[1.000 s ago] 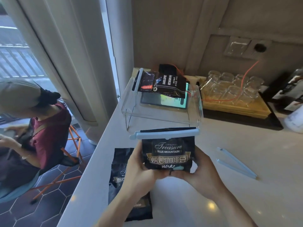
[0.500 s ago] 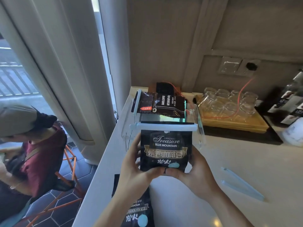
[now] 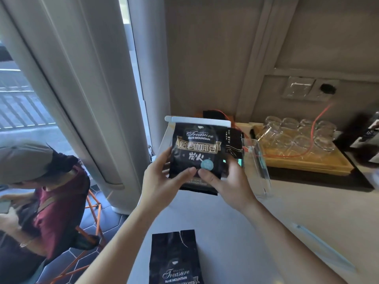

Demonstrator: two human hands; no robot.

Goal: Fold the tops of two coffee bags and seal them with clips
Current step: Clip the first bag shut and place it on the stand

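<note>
Bag in hands: black coffee bag (image 3: 194, 152) held upright, off the bench (image 3: 235, 232), label facing me, approx. centre of view.
Clip on it: pale blue clip (image 3: 198, 120) runs across the folded top edge, side to side, sticks out a bit past the bag at the left end.
L grip: my left hand (image 3: 159, 181) pinches the bag's lower left, thumb on the front near the bottom, other fingers behind.
R grip: my right hand (image 3: 229, 181) pinches the lower right, thumb on the front just beside the left thumb, fingers wrapped behind the edge.
2nd bag: second coffee bag (image 3: 175, 259) lies flat on the bench near me, below my forearms, top end open w/ a tear, no clip on it.
2nd clip: pale blue spare clip (image 3: 326, 249) lies on the bench at right, blurred, well apart from both bags.
Behind bag: clear plastic box (image 3: 256, 167) on the bench, partly hidden by the held bag; another dark bag (image 3: 233, 143) on top of it.
Far right: wooden tray (image 3: 307, 162) w/ upside-down glasses (image 3: 297, 134), orange cable (image 3: 311, 132) running over them.
Left side: a person in a cap and red top (image 3: 51, 193) sits below the bench level, by the window.
</note>
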